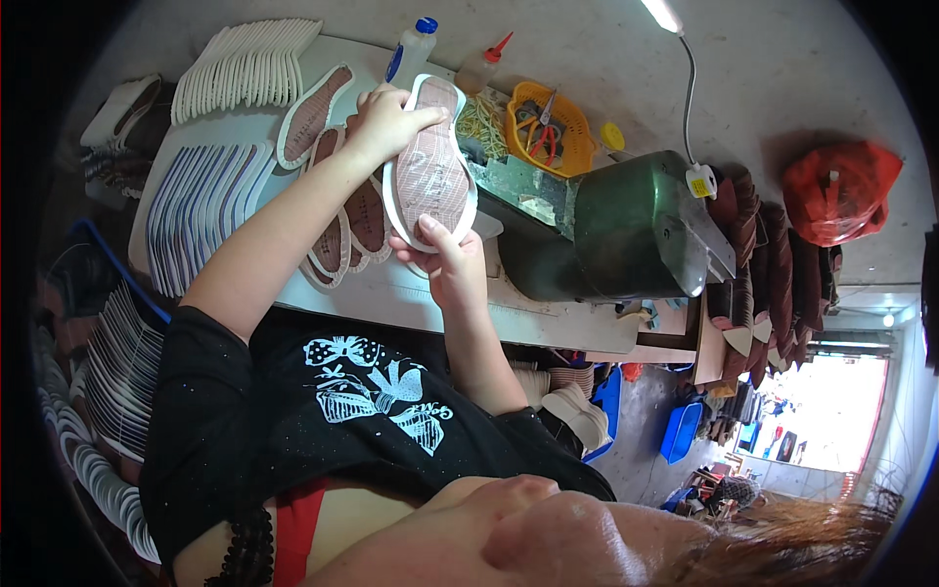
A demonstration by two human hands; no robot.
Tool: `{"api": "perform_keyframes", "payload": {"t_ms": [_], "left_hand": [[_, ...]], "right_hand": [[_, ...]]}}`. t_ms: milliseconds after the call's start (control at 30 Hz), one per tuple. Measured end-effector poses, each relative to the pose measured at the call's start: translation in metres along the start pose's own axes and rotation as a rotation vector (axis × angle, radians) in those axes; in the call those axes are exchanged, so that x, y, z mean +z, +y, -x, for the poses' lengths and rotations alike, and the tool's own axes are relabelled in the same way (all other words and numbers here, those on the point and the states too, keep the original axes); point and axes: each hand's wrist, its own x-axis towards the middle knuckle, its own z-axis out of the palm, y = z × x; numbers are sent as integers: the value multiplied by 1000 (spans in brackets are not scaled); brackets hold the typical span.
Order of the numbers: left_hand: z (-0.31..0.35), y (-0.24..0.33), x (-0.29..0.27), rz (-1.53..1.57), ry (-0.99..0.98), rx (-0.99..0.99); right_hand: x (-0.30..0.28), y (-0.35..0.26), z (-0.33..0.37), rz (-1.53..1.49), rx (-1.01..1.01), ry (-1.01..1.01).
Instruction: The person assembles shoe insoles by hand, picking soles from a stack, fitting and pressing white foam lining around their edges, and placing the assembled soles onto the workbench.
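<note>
Both hands hold up one shoe sole (430, 176), with a pale rim and a brownish-pink centre under a shiny film. My left hand (386, 125) pinches its narrower far end, thumb lying on the face. Round the broad near end closes my right hand (452, 262), its thumb on top and fingers partly hidden behind. Just left of the held piece, several similar soles lie overlapping on the table (391, 293), partly covered by my left forearm. A separate sole (315, 115) rests farther back, beyond that forearm.
Rows of white soles (245, 73) and blue-edged soles (205, 210) stand at the left. A dark green machine (626, 225) is at the right. Behind are a blue-capped bottle (411, 51), a red-tipped bottle (479, 68) and a yellow basket (577, 127) with scissors (544, 115). A lamp's bendable neck (693, 98) hangs above.
</note>
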Motion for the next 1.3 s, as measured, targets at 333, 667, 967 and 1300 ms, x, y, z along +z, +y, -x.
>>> {"api": "perform_keyframes", "payload": {"t_ms": [333, 667, 967, 1300], "left_hand": [[-27, 3, -22, -241, 240, 421], [-60, 26, -52, -216, -1032, 265], [-39, 11, -66, -84, -882, 174], [-14, -4, -67, -80, -683, 79]], "right_hand": [[20, 3, -28, -118, -67, 72], [27, -10, -40, -108, -130, 103], [29, -16, -37, -80, -124, 30], [21, -16, -40, -62, -133, 18]]}}
